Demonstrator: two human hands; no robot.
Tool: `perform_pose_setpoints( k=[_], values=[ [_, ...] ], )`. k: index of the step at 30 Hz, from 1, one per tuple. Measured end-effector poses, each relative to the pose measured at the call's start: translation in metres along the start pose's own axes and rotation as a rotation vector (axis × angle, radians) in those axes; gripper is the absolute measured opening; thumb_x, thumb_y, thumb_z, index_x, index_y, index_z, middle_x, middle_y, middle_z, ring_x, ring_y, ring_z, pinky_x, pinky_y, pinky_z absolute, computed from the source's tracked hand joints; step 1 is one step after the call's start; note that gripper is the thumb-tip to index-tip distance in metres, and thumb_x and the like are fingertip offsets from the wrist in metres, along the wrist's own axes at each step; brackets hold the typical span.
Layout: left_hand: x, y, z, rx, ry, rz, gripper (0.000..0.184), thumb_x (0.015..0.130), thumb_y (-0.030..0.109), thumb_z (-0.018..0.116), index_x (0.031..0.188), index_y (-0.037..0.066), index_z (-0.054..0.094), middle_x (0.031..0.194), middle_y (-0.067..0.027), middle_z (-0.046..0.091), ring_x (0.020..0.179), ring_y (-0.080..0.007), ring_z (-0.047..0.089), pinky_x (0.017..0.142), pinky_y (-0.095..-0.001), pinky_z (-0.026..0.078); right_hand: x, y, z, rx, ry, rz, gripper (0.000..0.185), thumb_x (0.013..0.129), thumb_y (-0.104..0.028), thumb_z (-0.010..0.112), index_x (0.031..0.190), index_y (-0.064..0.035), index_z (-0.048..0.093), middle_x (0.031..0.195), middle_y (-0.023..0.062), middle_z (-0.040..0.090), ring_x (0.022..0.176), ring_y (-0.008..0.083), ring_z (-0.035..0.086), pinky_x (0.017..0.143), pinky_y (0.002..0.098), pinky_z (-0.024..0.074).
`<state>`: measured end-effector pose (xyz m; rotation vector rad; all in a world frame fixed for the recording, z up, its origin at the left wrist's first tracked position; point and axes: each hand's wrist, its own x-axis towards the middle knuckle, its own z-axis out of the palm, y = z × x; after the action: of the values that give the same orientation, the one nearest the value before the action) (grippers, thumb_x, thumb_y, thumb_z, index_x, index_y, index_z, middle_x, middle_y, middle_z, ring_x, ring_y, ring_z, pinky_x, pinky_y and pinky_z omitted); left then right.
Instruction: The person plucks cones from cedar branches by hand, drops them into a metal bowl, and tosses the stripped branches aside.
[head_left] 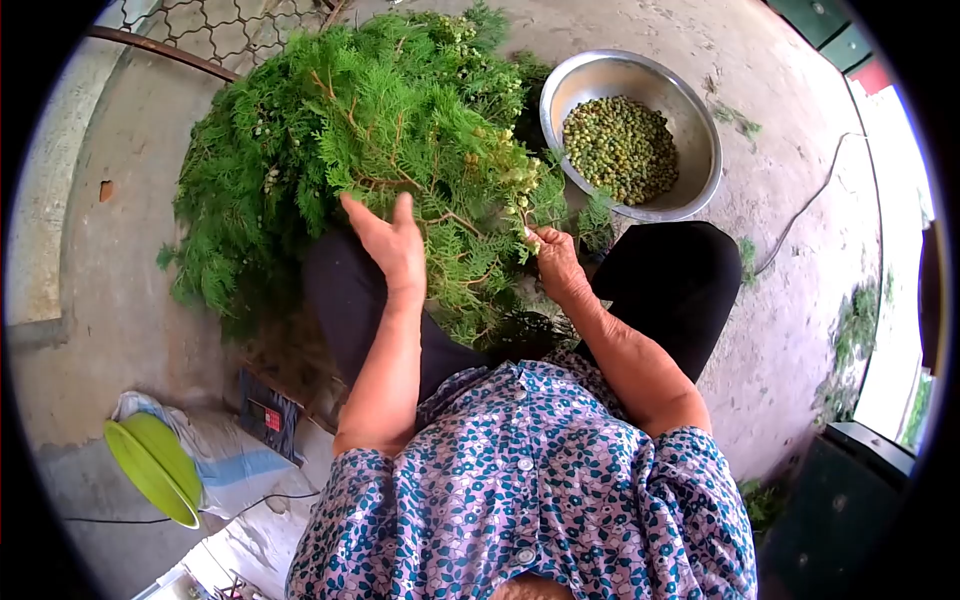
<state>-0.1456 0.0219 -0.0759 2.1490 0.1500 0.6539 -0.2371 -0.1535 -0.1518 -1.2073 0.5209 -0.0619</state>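
Observation:
A big heap of green, scaly conifer branches lies in front of me and spreads over my left knee. Small pale cones cluster on the sprigs at its right side. My left hand is against the foliage, thumb and fingers apart, just below a brown stem. Farther right, my right hand is closed in a pinch at the tip of a cone-bearing sprig. Exactly what lies between those fingertips is partly hidden. Beyond that hand stands a metal basin holding many green and yellowish cones.
Scattered green bits lie on the concrete floor at right, where a thin cable runs. A lime-green basin leans by white sacks at lower left. A dark green cabinet stands at lower right.

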Motion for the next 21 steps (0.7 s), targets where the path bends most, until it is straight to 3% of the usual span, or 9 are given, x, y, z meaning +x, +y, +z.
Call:
perform_pose_setpoints(
  k=[1, 4, 5, 6, 8, 11, 14, 16, 21],
  values=[
    [-0.004, 0.019, -0.011, 0.074, -0.089, 0.125, 0.073, 0.073, 0.012, 0.068, 0.13, -0.004, 0.026, 0.128, -0.0205, 0.037, 0.123, -0.033, 0.032, 0.101, -0.0441, 0.024, -0.004, -0.01, 0.005, 0.001, 0.006, 0.029, 0.033, 0.081, -0.018, 0.064, 0.056, -0.0111, 0.045, 0.054, -0.0109, 0.03, 0.051, 0.0037, 0.022, 0.046, 0.0244, 0.0202],
    [-0.014, 0.033, -0.014, 0.441, -0.152, 0.618, 0.038, 0.069, 0.014, 0.069, 0.104, 0.007, 0.055, 0.119, -0.0108, 0.047, 0.11, -0.0275, 0.042, 0.09, -0.0356, 0.034, -0.006, -0.011, 0.011, 0.136, -0.036, 0.065, 0.034, 0.082, -0.018, 0.063, 0.056, -0.0113, 0.043, 0.054, -0.0107, 0.031, 0.051, 0.0036, 0.023, 0.046, 0.0241, 0.0204],
    [-0.018, 0.031, -0.008, 0.365, -0.188, 0.733, 0.015, 0.071, 0.014, 0.066, 0.084, 0.009, 0.061, 0.105, -0.0045, 0.055, 0.099, -0.0227, 0.047, 0.083, -0.0322, 0.036, -0.007, -0.014, 0.011, 0.121, -0.055, 0.058, 0.034, 0.083, -0.018, 0.062, 0.056, -0.0117, 0.043, 0.054, -0.0107, 0.031, 0.051, 0.0034, 0.023, 0.046, 0.0238, 0.0203],
    [-0.02, 0.026, -0.003, 0.268, -0.37, 0.764, 0.011, 0.072, 0.016, 0.063, 0.081, 0.01, 0.062, 0.094, -0.0026, 0.059, 0.093, -0.022, 0.051, 0.08, -0.0336, 0.039, -0.007, -0.014, 0.011, 0.12, -0.056, 0.057, 0.034, 0.083, -0.018, 0.062, 0.056, -0.0117, 0.043, 0.054, -0.0107, 0.031, 0.051, 0.0034, 0.023, 0.046, 0.0238, 0.0203],
    [-0.03, 0.012, 0.009, 0.19, -0.66, 0.67, 0.016, 0.069, 0.014, 0.067, 0.084, 0.009, 0.065, 0.089, -0.0034, 0.063, 0.086, -0.0218, 0.054, 0.076, -0.033, 0.044, -0.007, -0.012, 0.011, 0.114, -0.088, 0.047, 0.035, 0.083, -0.018, 0.062, 0.055, -0.0122, 0.042, 0.054, -0.0107, 0.031, 0.052, 0.0031, 0.023, 0.046, 0.0237, 0.0202],
    [-0.031, 0.023, 0.005, 0.259, -0.77, 0.643, 0.014, 0.075, 0.018, 0.061, 0.087, 0.01, 0.065, 0.079, -0.0059, 0.062, 0.081, -0.0235, 0.054, 0.074, -0.0351, 0.043, -0.009, -0.009, 0.011, 0.015, -0.065, 0.068, 0.037, 0.083, -0.018, 0.063, 0.055, -0.0126, 0.04, 0.054, -0.0107, 0.03, 0.052, 0.003, 0.022, 0.046, 0.0239, 0.02],
    [-0.033, 0.021, 0.008, 0.241, -0.771, 0.43, 0.014, 0.075, 0.018, 0.062, 0.085, 0.01, 0.065, 0.07, -0.0076, 0.06, 0.073, -0.0248, 0.054, 0.073, -0.0357, 0.044, -0.01, -0.009, 0.012, 0.02, -0.102, 0.029, 0.038, 0.083, -0.018, 0.064, 0.054, -0.0129, 0.039, 0.055, -0.0105, 0.03, 0.052, 0.0031, 0.022, 0.045, 0.0244, 0.0198],
    [-0.033, 0.018, 0.008, 0.214, -0.755, 0.424, 0.009, 0.074, 0.017, 0.061, 0.079, 0.01, 0.065, 0.067, -0.0074, 0.06, 0.068, -0.0255, 0.054, 0.068, -0.0373, 0.043, -0.012, -0.013, 0.015, 0.02, -0.108, 0.014, 0.035, 0.083, -0.018, 0.062, 0.054, -0.012, 0.044, 0.053, -0.0109, 0.034, 0.049, 0.0026, 0.025, 0.044, 0.0231, 0.0214],
    [-0.033, 0.032, 0.003, 0.436, -0.744, 0.682, 0.006, 0.071, 0.013, 0.059, 0.075, 0.011, 0.063, 0.065, -0.0039, 0.06, 0.073, -0.0204, 0.054, 0.069, -0.0381, 0.038, -0.012, -0.022, 0.016, -0.044, -0.144, -0.019, 0.032, 0.083, -0.018, 0.063, 0.057, -0.0074, 0.047, 0.054, -0.0095, 0.033, 0.052, 0.0036, 0.025, 0.046, 0.0238, 0.0232]
  ],
)
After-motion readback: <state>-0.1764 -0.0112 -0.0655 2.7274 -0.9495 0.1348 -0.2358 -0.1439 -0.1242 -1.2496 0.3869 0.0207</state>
